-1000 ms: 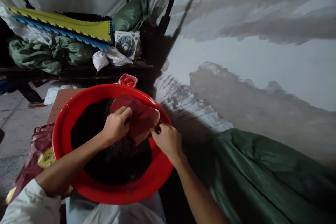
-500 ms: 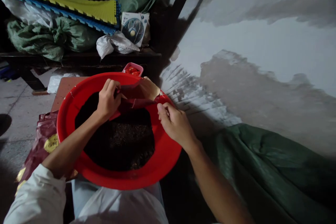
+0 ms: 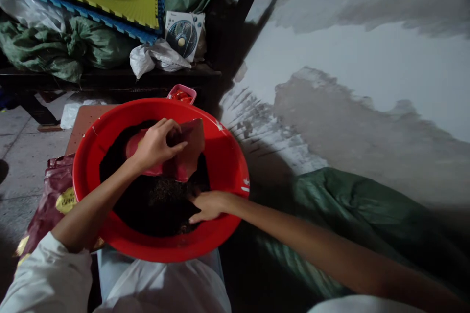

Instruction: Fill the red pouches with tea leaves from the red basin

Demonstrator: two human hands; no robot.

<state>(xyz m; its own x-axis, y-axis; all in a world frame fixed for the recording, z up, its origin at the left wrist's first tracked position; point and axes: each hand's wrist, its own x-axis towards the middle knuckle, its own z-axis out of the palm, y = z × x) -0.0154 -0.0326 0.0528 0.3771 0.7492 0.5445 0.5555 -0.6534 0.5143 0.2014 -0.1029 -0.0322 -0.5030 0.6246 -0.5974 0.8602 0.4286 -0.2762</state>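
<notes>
A wide red basin [image 3: 226, 176] holds dark, loose, grainy material [image 3: 154, 205]. Over its back half my left hand [image 3: 158, 144] is curled round a dark red packet [image 3: 189, 139], which lies tilted on the material with its pale inner side showing at the right. My right hand [image 3: 208, 205] reaches into the basin from the right, palm down, thumb apart from the other fingers. Its fingertips are in or against the dark material and partly hidden.
Behind the basin are a pink tray [image 3: 182, 94] with red items and a dark bench [image 3: 110, 78] bearing sacks and foam mats. Maroon bags [image 3: 55, 195] lie left; a green sack [image 3: 341, 205] lies right, beside the wall.
My right hand has let go of the packet's edge and moved down into the basin. The packet has come lower and its open end has swung towards the front right.
</notes>
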